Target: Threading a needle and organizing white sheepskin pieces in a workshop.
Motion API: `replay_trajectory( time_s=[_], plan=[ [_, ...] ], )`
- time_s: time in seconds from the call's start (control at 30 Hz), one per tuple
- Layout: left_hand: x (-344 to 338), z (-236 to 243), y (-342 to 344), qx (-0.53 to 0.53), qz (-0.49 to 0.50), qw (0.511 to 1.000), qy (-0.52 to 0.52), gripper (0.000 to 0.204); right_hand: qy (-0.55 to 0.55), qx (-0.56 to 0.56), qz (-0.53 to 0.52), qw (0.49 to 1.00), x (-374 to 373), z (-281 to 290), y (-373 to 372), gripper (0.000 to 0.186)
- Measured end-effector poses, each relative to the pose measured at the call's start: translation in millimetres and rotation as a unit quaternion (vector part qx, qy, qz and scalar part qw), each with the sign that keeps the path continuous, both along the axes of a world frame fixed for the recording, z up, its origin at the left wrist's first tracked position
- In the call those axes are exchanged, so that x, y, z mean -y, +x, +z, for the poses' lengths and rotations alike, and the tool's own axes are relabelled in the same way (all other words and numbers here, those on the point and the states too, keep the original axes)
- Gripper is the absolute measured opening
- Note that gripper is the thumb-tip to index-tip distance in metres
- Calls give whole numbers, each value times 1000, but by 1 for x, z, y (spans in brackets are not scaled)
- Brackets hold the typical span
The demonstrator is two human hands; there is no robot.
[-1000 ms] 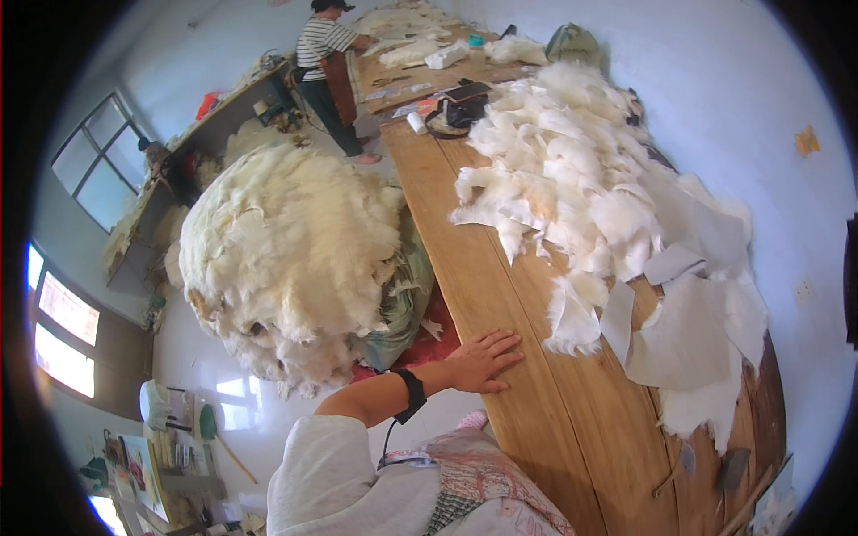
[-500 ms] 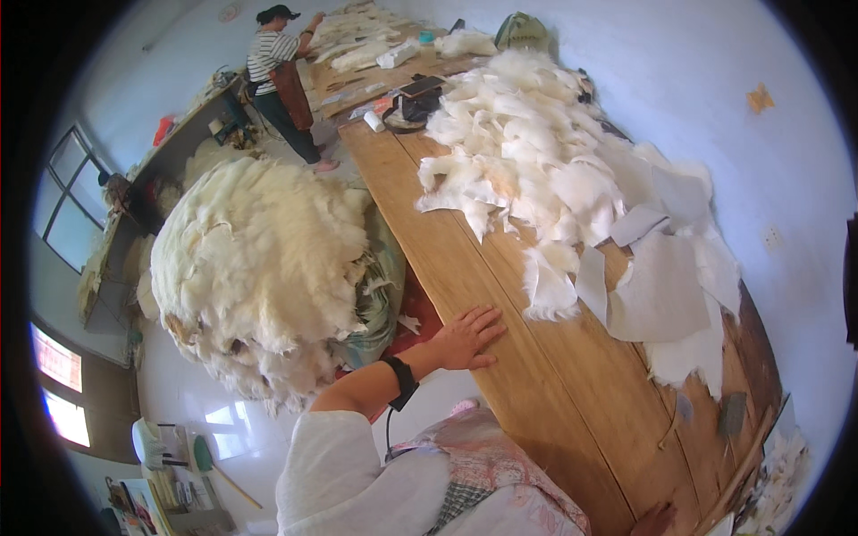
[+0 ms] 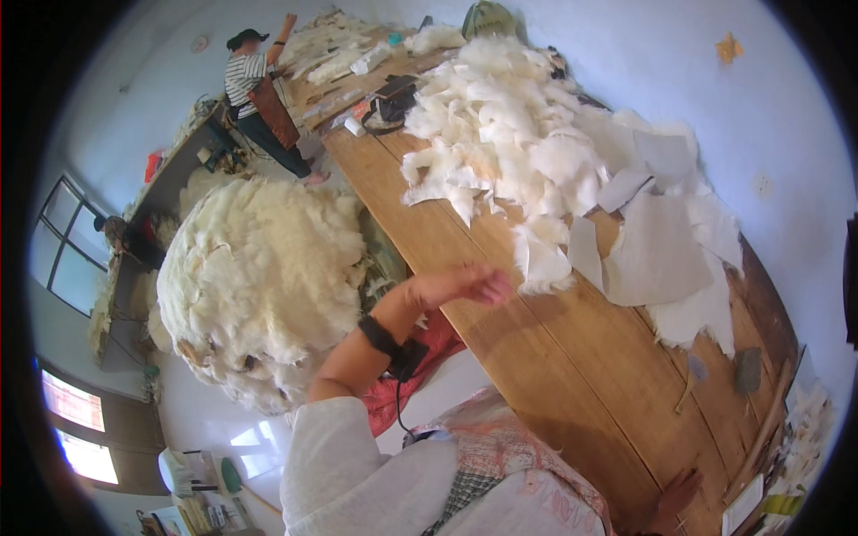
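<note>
My left hand (image 3: 469,284) is over the near-left part of the wooden table (image 3: 572,384), its fingers smeared by motion. I see nothing clear in it, and a black band with a small dark box and cable sits on that forearm. At the lower right my right hand (image 3: 681,493) lies on the boards with fingers stretched out, holding nothing. White fur pelts (image 3: 509,125) are heaped along the wall side of the table. Nearer me, a pale hide piece (image 3: 657,255) lies skin side up. A small furry scrap (image 3: 542,257) is the closest pelt to my left hand.
A big bundle of white pelts (image 3: 259,286) stands on the floor left of the table. Red cloth (image 3: 407,380) lies between. A grey block (image 3: 747,369) and a handled tool (image 3: 694,371) rest near the table's right end. Another person (image 3: 259,98) stands at the far end.
My left hand has lifted from the tabletop, its fingers drawing in. My right hand shows more at the lower right. The view has shifted, and the far person has raised an arm.
</note>
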State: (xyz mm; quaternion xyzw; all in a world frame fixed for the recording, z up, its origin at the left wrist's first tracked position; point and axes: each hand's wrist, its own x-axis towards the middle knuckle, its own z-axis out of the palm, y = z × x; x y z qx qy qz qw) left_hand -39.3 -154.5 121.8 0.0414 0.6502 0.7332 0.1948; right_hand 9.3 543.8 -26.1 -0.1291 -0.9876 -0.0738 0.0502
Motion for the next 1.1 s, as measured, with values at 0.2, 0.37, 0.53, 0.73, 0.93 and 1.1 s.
replay_trajectory(
  time_s=[0.2,0.37,0.53,0.73,0.93,1.1],
  plan=[
    [16,0,-25,104,174,978,44,36,-47,53,-11,997,13,25,-2,52],
    [11,-10,-58,147,216,965,1,34,-90,53,-17,994,3,23,3,51],
    [14,-18,-95,133,171,966,140,27,-199,76,37,976,-34,18,-8,46],
    [-15,11,-113,131,211,907,339,16,-802,-36,-136,581,41,112,-23,33],
    [-72,30,-110,-12,212,965,152,15,-875,-80,69,473,113,175,-44,26],
    [-133,52,-92,-633,-30,576,-517,23,-61,-230,362,901,252,204,-50,33]
  ],
)
